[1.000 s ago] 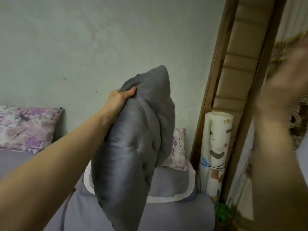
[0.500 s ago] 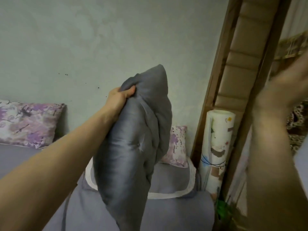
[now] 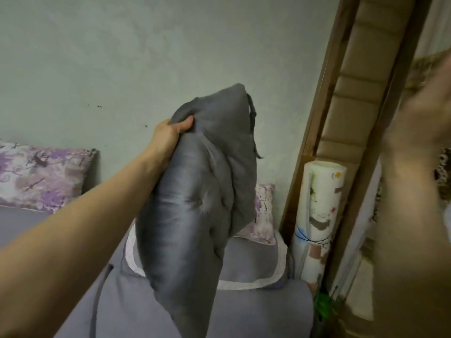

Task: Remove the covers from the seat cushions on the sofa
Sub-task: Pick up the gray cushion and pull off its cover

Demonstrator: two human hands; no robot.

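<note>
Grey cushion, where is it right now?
Head view, centre: the grey cushion hangs upright above the sofa, gripped near its top by the left hand, in front of the small floral pillow.

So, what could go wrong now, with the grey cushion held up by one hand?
The left hand alone grips the grey cushion near its top corner, so it may slip and fall onto the sofa. The right hand is raised, blurred, near the leaning padded panel; it might strike it. Swinging the cushion could topple the upright rolled mat.
</note>
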